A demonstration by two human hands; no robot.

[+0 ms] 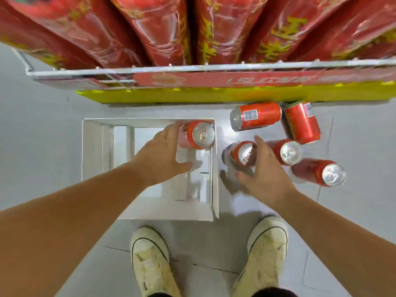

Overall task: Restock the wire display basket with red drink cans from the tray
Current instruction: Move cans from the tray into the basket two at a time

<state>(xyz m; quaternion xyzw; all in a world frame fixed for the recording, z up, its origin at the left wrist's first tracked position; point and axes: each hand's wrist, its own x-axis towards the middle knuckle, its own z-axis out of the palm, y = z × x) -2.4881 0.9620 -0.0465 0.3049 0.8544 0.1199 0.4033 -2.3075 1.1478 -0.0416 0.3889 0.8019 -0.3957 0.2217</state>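
Note:
A white cardboard tray (92,146) lies on the floor in front of my feet. One red drink can (201,135) stands upright in its far right corner. My left hand (162,153) reaches over the tray with fingers spread, its fingertips at that can's left side. Right of the tray, my right hand (267,174) is spread around a second upright can (243,153) on the floor, thumb and fingers on either side, not closed. The wire display basket (85,71) runs across the top, filled with large red wrapped packs (162,28).
More red cans are on the floor right of the tray: two upright (288,152) (333,175) and two on their sides (255,115) (302,123). A yellow base (192,96) runs under the basket. My two shoes (150,260) stand behind the tray.

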